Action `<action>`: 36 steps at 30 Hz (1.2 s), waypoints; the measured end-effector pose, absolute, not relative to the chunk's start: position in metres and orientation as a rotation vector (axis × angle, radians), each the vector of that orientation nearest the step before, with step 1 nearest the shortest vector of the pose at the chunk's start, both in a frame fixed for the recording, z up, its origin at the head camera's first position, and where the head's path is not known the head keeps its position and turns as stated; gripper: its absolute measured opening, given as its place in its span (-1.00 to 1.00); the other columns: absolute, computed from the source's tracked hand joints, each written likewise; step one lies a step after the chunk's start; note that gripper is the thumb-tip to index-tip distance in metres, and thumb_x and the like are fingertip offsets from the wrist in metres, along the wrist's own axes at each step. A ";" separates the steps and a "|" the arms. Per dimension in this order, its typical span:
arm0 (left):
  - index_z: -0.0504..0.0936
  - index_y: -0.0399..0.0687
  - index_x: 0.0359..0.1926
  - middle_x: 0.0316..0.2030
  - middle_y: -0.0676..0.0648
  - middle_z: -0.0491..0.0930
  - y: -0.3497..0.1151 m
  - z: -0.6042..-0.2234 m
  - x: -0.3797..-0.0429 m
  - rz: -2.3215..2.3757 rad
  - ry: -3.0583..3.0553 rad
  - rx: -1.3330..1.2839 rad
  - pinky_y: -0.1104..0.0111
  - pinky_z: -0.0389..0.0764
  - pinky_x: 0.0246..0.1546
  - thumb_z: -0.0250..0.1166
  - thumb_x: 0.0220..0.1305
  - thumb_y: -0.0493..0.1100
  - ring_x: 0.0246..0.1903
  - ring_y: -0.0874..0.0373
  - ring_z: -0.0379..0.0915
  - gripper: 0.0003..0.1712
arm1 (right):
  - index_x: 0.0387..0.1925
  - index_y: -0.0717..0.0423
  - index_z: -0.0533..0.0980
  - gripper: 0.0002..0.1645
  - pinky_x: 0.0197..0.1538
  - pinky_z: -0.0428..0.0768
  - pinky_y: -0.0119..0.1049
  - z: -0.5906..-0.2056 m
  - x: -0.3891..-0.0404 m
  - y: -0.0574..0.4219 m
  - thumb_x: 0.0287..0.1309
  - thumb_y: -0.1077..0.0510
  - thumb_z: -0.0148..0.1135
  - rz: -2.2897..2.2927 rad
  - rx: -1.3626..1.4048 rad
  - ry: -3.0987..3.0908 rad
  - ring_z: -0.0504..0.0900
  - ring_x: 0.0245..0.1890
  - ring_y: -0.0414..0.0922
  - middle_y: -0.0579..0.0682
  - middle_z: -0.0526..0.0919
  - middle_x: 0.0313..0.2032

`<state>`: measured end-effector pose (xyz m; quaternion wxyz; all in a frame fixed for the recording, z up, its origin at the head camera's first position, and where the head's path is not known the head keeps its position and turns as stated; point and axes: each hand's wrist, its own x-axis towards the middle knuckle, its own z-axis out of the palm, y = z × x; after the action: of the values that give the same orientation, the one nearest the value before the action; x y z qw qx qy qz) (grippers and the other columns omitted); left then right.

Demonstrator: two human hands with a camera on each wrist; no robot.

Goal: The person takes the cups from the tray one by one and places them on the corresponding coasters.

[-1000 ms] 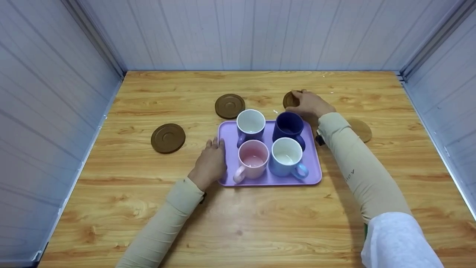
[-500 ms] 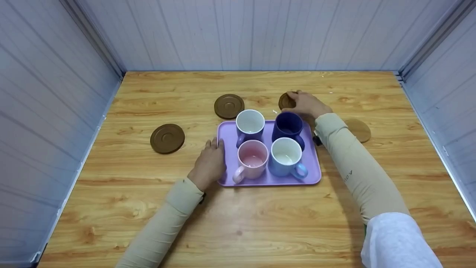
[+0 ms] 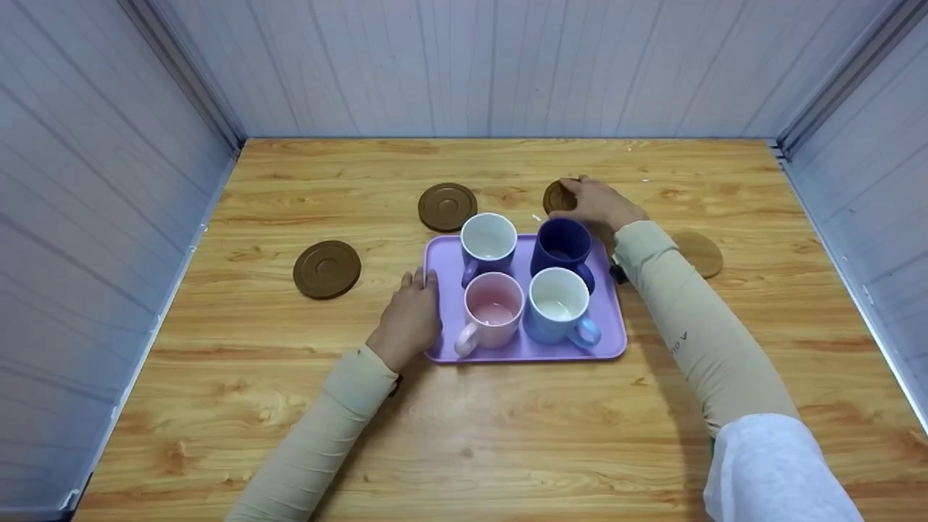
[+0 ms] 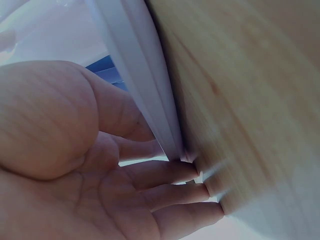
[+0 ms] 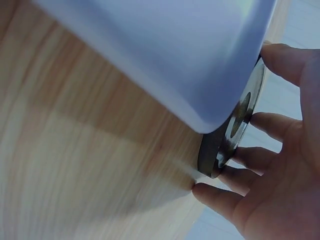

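Note:
A purple tray [image 3: 453, 268] bears a white-lined mug with a dark handle [image 3: 487, 250], a dark blue mug [image 3: 562, 246], a pink mug [image 3: 493, 312] and a light blue mug [image 3: 557, 312]. My left hand [image 3: 408, 319] holds the tray's left edge. In the left wrist view the thumb crosses the rim [image 4: 145, 80] and the fingertips [image 4: 212, 210] reach the table outside it. Beyond the tray's far right corner, my right hand [image 3: 600, 204] grips a brown round coaster [image 3: 557, 199] by its sides, thumb nearer the tray; part of the coaster is hidden beneath the fingers.
Two more brown coasters lie on the wood table: one behind the tray [image 3: 447, 206], another to its left [image 3: 327, 269]. A tan disc [image 3: 699, 254] is partly covered by the right forearm. Pale panel walls [image 3: 464, 72] enclose the back and sides.
The right hand and its coaster shifted slightly left between one second and half a second ago, and have held still since. The left hand, tray and mugs stay put.

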<state>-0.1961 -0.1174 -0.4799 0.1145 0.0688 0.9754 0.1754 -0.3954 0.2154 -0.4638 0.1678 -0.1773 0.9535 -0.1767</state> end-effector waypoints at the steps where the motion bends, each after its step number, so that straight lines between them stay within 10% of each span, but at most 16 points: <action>1: 0.16 -0.42 0.54 0.52 -0.48 0.12 -0.117 -0.480 -0.196 0.519 2.859 0.201 -0.18 0.26 0.44 0.12 0.34 -0.36 0.52 -0.42 0.01 -0.23 | 0.64 0.17 0.00 0.17 0.51 0.19 0.22 -0.464 -0.396 0.216 0.29 -0.33 0.28 -0.507 -0.510 2.710 0.16 0.51 0.36 0.52 0.05 0.52; 11: 0.17 -0.42 0.54 0.52 -0.47 0.12 -0.116 -0.481 -0.198 0.508 2.860 0.216 -0.18 0.30 0.41 0.13 0.36 -0.34 0.52 -0.42 0.02 -0.24 | 0.63 0.23 0.00 0.06 0.56 0.07 0.23 -0.447 -0.391 0.232 0.42 -0.29 0.12 -0.523 -0.447 2.744 -0.03 0.59 0.33 0.37 0.12 0.55; 26: 0.12 -0.43 0.55 0.54 -0.48 0.06 -0.118 -0.481 -0.204 0.515 2.825 0.217 -0.19 0.19 0.46 0.14 0.32 -0.36 0.53 -0.43 -0.05 -0.19 | 0.62 0.17 0.08 -0.16 0.51 0.20 0.22 -0.397 -0.357 0.252 0.50 -0.09 0.01 -0.594 -0.413 2.903 0.24 0.50 0.30 0.29 0.25 0.52; 30: 0.10 -0.43 0.56 0.54 -0.48 0.04 -0.120 -0.480 -0.204 0.515 2.827 0.206 -0.20 0.21 0.45 0.15 0.29 -0.37 0.53 -0.44 -0.05 -0.16 | 0.61 0.16 0.12 -0.22 0.36 0.39 0.22 -0.390 -0.342 0.252 0.49 -0.01 -0.04 -0.605 -0.406 2.971 0.57 0.11 0.27 0.39 0.46 0.35; 36: 0.11 -0.42 0.56 0.54 -0.47 0.07 -0.121 -0.479 -0.203 0.512 2.840 0.201 -0.22 0.27 0.41 0.18 0.26 -0.37 0.52 -0.44 -0.02 -0.14 | 0.58 0.18 0.18 -0.25 0.01 0.54 0.13 -0.384 -0.316 0.249 0.46 0.04 -0.04 -0.622 -0.374 3.056 0.45 -0.52 0.04 0.28 0.62 -0.33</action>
<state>-0.2026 -0.1215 -0.4792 0.1241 0.0688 0.9742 0.1757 -0.3162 0.2494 -0.3843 0.0005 -0.1190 0.9729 -0.1981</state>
